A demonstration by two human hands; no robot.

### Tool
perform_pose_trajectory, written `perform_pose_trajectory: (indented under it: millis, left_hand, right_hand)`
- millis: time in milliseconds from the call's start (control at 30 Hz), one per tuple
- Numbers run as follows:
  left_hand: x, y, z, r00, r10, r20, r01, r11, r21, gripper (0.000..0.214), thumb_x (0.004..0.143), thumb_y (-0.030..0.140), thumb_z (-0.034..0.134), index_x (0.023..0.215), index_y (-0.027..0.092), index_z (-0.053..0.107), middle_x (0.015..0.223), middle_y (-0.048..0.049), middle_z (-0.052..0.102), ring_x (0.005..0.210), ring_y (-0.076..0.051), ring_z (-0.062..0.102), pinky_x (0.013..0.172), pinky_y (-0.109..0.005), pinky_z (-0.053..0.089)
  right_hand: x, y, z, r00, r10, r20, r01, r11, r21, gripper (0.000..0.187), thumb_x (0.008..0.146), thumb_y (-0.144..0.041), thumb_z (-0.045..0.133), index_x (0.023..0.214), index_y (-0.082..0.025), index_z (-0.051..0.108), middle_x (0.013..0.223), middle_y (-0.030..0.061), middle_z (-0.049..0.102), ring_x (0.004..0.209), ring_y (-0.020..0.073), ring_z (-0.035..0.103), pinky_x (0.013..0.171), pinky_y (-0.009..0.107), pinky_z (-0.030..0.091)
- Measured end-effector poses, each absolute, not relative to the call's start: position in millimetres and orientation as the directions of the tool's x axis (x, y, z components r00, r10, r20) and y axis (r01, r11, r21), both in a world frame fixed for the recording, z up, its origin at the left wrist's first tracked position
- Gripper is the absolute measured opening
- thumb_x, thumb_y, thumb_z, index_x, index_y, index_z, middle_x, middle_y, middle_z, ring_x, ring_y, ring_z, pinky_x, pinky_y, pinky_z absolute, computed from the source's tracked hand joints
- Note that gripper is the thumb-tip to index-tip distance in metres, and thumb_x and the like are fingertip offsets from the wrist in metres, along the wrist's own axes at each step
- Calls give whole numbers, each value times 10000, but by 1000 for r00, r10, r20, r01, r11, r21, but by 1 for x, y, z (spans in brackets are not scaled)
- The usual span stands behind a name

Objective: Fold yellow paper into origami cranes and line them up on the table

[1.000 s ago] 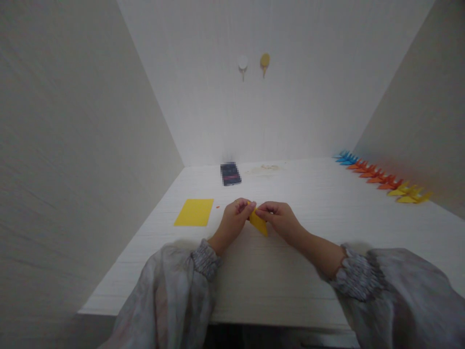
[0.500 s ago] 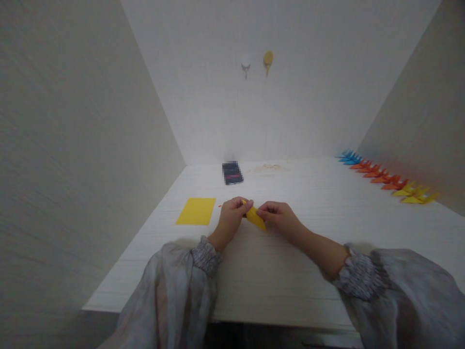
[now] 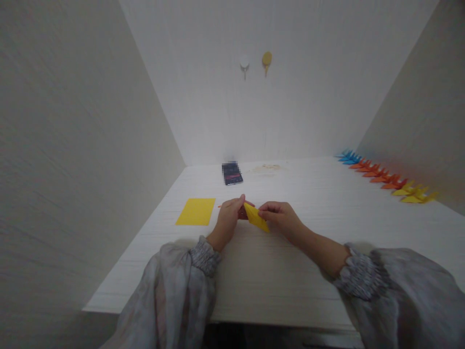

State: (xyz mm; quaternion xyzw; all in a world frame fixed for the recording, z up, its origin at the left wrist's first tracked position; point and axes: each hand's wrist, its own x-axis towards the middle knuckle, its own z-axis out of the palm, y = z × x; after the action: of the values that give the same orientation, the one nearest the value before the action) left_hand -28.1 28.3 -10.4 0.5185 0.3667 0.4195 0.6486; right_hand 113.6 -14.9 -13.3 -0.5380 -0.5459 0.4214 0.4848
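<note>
Between my hands is a folded piece of yellow origami paper, a narrow slanted shape held just above the table. My right hand pinches its right edge between thumb and fingers. On the other side, my left hand has its thumb raised off the paper, and its fingers reach behind the paper's upper left end, partly hidden. A flat yellow paper square lies on the table left of my left hand.
Folded paper cranes stand in a row at the right: blue, orange and yellow. A dark phone lies toward the back of the white table. Two hooks, white and yellow, are on the back wall.
My left thumb has lifted off the folded paper, and the left fingers have opened behind it. The paper has shifted slightly right and shows more of its face. My right hand still pinches it.
</note>
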Motion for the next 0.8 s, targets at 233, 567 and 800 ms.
perform_pose_trajectory:
  millis: [233, 567, 800]
  left_hand:
    - [-31, 26, -6, 452, 891, -49, -104, 107, 989, 377, 707, 469, 487, 711, 110, 601, 579, -34, 592, 498, -98, 544, 484, -217, 445]
    - [-28, 29, -9, 350, 933, -88, -192, 163, 968, 142, 682, 229, 590, 731, 96, 573, 649, -39, 632, 575, -98, 599, 624, -240, 510]
    - [-28, 26, -6, 415, 906, -83, -277, 213, 937, 140, 678, 218, 598, 729, 110, 525, 692, -48, 637, 651, -136, 625, 664, -277, 509]
  right_hand:
    - [114, -17, -16, 62, 998, -6, 41, -8, -999, 66, 634, -223, 515, 598, -169, 527, 527, -21, 532, 466, 103, 472, 438, 222, 353]
    - [122, -14, -7, 31, 776, 630, 707, 429, -563, 145, 704, -314, 560, 802, -206, 570, 885, 68, 529, 876, 208, 483, 788, 376, 360]
    - [123, -10, -14, -17, 782, 624, 720, 442, -535, 65, 713, -261, 559, 715, -198, 543, 916, 68, 540, 884, 204, 496, 772, 373, 369]
